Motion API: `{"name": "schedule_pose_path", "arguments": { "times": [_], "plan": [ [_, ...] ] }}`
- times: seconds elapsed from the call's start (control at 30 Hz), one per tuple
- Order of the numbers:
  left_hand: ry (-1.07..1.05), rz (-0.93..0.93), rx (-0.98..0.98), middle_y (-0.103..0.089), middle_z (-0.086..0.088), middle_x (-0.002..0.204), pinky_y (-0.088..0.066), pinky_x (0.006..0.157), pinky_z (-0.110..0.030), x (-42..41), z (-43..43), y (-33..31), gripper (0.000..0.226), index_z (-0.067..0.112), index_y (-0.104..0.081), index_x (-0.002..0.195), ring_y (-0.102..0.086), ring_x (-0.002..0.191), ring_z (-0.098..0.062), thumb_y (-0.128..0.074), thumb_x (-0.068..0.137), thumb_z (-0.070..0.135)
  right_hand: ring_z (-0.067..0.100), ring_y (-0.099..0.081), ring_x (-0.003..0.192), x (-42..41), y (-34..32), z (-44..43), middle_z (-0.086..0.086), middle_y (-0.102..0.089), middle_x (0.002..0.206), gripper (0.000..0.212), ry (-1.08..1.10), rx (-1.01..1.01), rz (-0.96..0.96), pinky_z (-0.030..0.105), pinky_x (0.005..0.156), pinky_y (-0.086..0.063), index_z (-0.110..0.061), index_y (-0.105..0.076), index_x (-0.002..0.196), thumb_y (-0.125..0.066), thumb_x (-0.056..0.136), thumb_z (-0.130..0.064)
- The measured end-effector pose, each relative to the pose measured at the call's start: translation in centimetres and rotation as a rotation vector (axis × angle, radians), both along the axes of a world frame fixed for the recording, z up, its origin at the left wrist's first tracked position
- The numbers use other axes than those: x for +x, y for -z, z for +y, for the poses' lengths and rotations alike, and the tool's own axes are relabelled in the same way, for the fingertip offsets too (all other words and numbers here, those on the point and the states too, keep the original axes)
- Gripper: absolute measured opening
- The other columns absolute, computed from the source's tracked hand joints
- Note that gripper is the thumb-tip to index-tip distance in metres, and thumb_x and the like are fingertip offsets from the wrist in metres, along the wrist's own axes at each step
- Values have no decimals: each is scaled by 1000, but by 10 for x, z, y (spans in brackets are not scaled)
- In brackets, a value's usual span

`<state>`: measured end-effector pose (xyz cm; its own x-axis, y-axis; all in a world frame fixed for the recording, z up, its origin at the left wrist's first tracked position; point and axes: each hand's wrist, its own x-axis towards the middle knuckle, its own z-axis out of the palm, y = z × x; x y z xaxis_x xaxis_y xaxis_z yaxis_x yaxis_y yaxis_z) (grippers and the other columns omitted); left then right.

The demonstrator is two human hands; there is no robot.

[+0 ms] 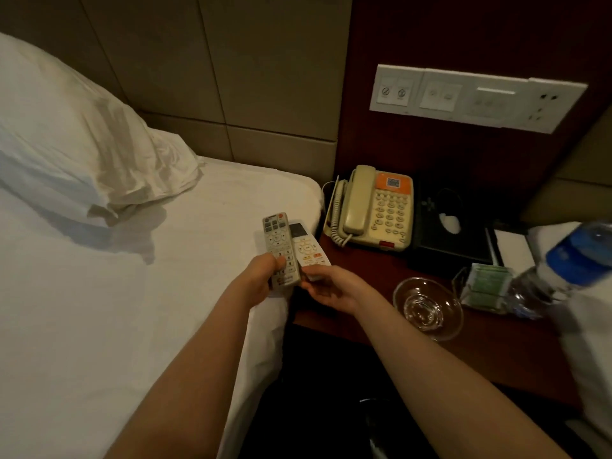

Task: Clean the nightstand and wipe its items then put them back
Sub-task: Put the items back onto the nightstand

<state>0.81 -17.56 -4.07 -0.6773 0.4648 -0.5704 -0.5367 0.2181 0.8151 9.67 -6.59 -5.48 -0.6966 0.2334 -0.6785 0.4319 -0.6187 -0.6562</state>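
Fingers of the left hand curl round the grey remote; the right hand pinches the white remote. Both remotes touch, over the bed at the nightstand's left edge.

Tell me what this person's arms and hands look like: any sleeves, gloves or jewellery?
The left arm and right arm are bare right to the picture's edge: no sleeve shows. The left hand and right hand are ungloved, and neither wrist carries a watch or bracelet.
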Motion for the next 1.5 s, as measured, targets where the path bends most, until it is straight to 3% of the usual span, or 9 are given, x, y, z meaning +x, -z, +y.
{"name": "schedule_pose_path", "arguments": {
  "times": [0.2,0.43,0.57,0.67,0.9,1.07,1.23,1.37,1.5],
  "plan": [
    [24,-35,79,-51,-20,134,-42,96,-42,39,23,-7,41,2,-41,136,-47,126,-36,-30,96,-4,12,-62,72,53,-4,2,3,-66,83,14,131,22,72,20,62,-46,-12,-59,94,-68,83,-11],
    [104,69,-133,-57,-21,127,-45,101,-46,59,40,14,41,-2,-47,131,-56,114,-34,-44,91,3,11,-63,71,88,6,-7,1,-67,82,17,282,-25,29,19,59,-45,-12,-59,96,-69,82,-13],
    [129,172,-249,-56,-22,126,-46,93,-37,70,41,24,40,-4,-48,130,-55,115,-35,-45,90,0,11,-61,71,101,14,-11,2,-67,84,20,373,-81,-13,19,60,-44,-11,-59,97,-70,82,-13],
    [148,206,-300,-54,-23,129,-46,95,-39,71,44,33,44,-7,-46,131,-54,117,-36,-46,89,1,11,-62,70,107,20,-11,2,-68,84,27,382,-56,-58,20,59,-44,-9,-58,104,-71,81,-13],
    [232,301,-381,-55,-24,128,-47,99,-44,62,50,48,45,-6,-49,130,-55,116,-36,-49,86,4,14,-60,64,101,20,-12,4,-64,80,19,324,71,-87,23,59,-46,-13,-54,96,-67,85,-21],
    [299,479,-570,-54,-22,130,-43,102,-42,60,58,49,43,-2,-51,128,-52,119,-37,-47,88,14,13,-56,54,90,21,-15,7,-59,74,38,361,140,-174,19,46,-45,-5,-50,112,-72,80,-11],
    [328,581,-692,-42,-23,139,-37,105,-39,59,59,55,45,3,-45,134,-43,125,-39,-45,92,21,14,-58,36,87,30,-14,17,-65,99,55,362,299,-292,16,31,-39,-2,-39,124,-70,79,-9],
    [311,592,-674,-46,-21,137,-39,102,-41,57,57,58,46,8,-49,131,-43,125,-39,-51,89,28,18,-58,45,91,30,-16,20,-67,102,52,331,411,-329,17,31,-38,-2,-37,120,-70,80,-12],
    [344,611,-661,-46,-18,137,-39,102,-40,60,53,55,68,9,-46,132,-41,128,-36,-68,77,42,18,-57,48,92,26,-17,20,-66,107,54,274,494,-373,11,26,-31,-2,-40,118,-73,78,-18]
  ]
}}
